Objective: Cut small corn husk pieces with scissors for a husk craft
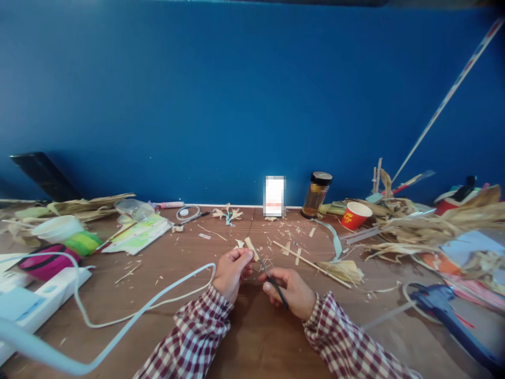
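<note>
Near the middle of the brown table, my left hand (233, 269) pinches a small pale strip of husk (251, 248) between thumb and fingers. My right hand (290, 290) is closed around dark-handled scissors (278, 288), whose blades point up and left to the strip. Blade and strip overlap in view; whether they touch I cannot tell. Small pale scraps (292, 230) lie beyond my hands. A thin stick (311, 264) and a piece of dry husk (345, 271) rest on the table to the right of the scissors.
White cables (152, 305) and a power strip (59, 300) occupy the left side. A blue glue gun (453, 316) lies at the right. Farther back stand a red paper cup (355, 216), a dark-lidded jar (316, 196) and a bright phone-like screen (274, 196). Dry husks (430, 223) are piled at right.
</note>
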Demonstrator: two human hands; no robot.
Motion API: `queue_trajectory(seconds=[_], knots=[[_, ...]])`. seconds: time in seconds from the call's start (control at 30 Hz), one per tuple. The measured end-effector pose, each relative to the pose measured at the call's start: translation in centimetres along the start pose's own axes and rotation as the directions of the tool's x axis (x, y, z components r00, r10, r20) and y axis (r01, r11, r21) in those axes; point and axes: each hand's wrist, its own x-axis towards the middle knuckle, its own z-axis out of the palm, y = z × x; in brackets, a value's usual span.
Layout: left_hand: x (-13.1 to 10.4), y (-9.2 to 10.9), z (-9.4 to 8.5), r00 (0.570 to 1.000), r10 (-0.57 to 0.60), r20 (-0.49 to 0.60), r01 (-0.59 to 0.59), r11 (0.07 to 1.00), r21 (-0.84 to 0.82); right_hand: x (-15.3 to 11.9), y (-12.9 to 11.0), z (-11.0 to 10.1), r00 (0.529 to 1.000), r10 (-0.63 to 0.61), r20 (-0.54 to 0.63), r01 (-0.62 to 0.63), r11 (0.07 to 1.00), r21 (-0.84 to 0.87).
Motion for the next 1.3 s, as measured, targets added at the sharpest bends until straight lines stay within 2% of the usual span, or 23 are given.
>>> queue_trajectory(seconds=[1.3], knots=[[0.26,-0.24,-0.23,1.0,-0.013,0.028,0.014,0.999,-0.031,0.17,0.77,-0.07,0.999,0.013,-0.031,-0.014,0.999,-0.036]])
